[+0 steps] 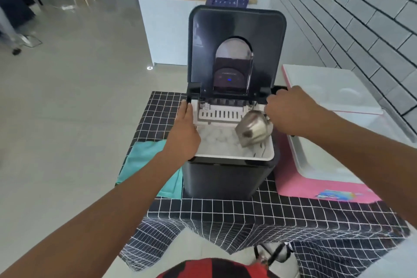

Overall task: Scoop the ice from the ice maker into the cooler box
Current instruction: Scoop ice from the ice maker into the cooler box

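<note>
Ice [222,142] lies in pale rounded lumps in the white basket of the ice maker [228,176], a dark boxy machine standing on a black tablecloth [225,212] with a white grid. Its lid [237,49] stands upright, swung back on the rear hinge, with a small blue light glowing in the arched window. The right hand [291,109] is closed around the handle of a metal scoop [253,128], whose bowl tilts down into the right side of the basket, its front edge at the ice. The left hand [184,128] rests flat along the left rim of the machine, fingers stretched forward and gripping nothing. Just to the right of the ice maker sits the cooler box [316,183], pink outside and white inside, its white lid [331,88] thrown open behind it. A teal cloth [146,160] lies on the tablecloth to the left, partly under the left forearm
</note>
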